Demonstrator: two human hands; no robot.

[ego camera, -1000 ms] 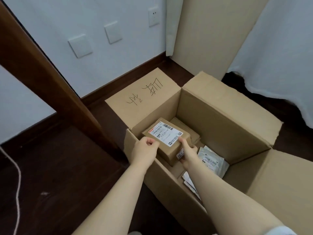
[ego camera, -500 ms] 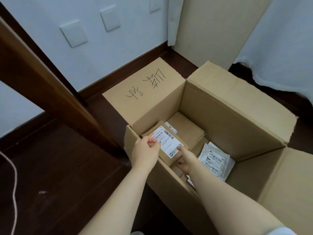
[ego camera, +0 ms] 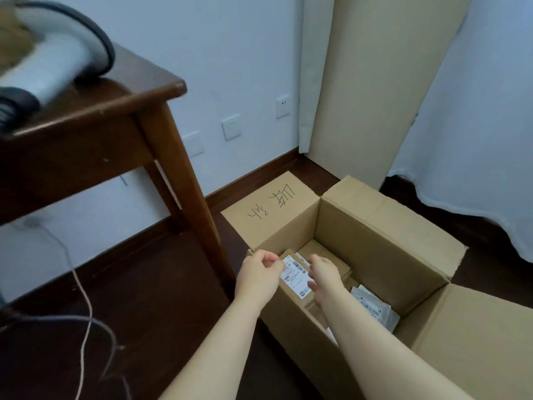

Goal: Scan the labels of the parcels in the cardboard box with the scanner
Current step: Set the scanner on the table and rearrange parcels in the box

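An open cardboard box [ego camera: 383, 249] stands on the dark floor with its flaps spread. Over its near-left corner I hold a small brown parcel [ego camera: 295, 280] with a white barcode label facing up. My left hand [ego camera: 259, 277] pinches the parcel's left edge. My right hand [ego camera: 324, 274] grips its right side. Further flat brown parcels [ego camera: 323, 252] lie in the box behind it, and a grey plastic mailer [ego camera: 375, 310] lies at the right of the box floor. A white and black device [ego camera: 49, 70], blurred, lies on the wooden table at upper left; whether it is the scanner I cannot tell.
A dark wooden table [ego camera: 95, 122] stands left of the box, one leg [ego camera: 187, 197] close to the box's left flap [ego camera: 274, 206] with handwriting. Cables [ego camera: 83, 310] trail over the floor at lower left. A tall cardboard sheet [ego camera: 375, 82] and white curtain [ego camera: 476, 125] stand behind.
The parcel has come up from inside the box toward its near-left corner, with both hands still on it. The view has tilted up, so the table top and the device on it now show.
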